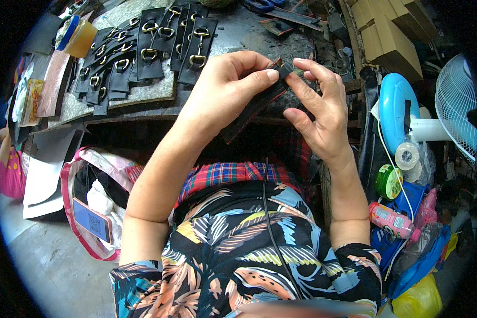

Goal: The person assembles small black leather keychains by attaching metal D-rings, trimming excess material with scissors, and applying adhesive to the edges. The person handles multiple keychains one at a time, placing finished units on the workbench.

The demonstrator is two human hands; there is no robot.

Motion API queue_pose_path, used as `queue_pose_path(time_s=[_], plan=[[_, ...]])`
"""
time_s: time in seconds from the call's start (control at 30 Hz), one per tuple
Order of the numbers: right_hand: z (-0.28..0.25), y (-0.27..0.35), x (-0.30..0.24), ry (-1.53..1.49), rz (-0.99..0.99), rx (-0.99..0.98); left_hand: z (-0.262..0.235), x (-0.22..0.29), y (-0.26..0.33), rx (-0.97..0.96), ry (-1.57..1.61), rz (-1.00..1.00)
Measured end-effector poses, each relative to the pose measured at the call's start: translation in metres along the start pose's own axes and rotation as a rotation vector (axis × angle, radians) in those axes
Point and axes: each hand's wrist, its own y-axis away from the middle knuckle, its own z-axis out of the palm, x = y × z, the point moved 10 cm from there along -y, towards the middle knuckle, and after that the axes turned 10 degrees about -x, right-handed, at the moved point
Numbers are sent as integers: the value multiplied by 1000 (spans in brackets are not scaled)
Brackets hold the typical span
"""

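Note:
My left hand [225,85] pinches a black leather strip [255,112] between thumb and fingers, close to its upper end. The strip has reddish edges and slants down toward my lap, partly behind the left hand. At that upper end, my right hand [320,103] brings its index and middle fingertips against the strip, while its thumb stands apart. On the bench to the left lie several black leather pieces [152,45] fitted with gold-coloured metal rings and bars.
The dark workbench [238,40] carries a jar of amber stuff [79,38] at far left and blue-handled scissors [259,4] at the back. Cardboard boxes [392,45], a fan [458,106] and a pink bottle [392,220] stand right. A phone [92,220] rests in a bag at left.

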Motion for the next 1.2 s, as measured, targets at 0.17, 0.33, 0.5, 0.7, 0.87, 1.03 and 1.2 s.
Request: queue_pose_path(time_s=[0.17,0.33,0.5,0.7,0.87,1.03,1.2], plan=[[9,-1,8,-199,18,-25,-1,-7,2,12,56,-41],[-16,-24,12,-741,-42,4,-26,-2,3,167,-219,-19],[-59,-95,25,-201,-126,151,-30,-4,-6,151,-302,13],[-26,-203,64,-72,-57,-2,-39,-26,-9,162,-76,-71],[29,-260,72,-169,-80,-160,-37,-24,-12,146,-151,-39],[36,-268,83,-296,47,-178,-37,-25,-11,113,-159,-70],[29,-266,62,-163,-79,-236,-36,-22,-11,109,-167,-89]])
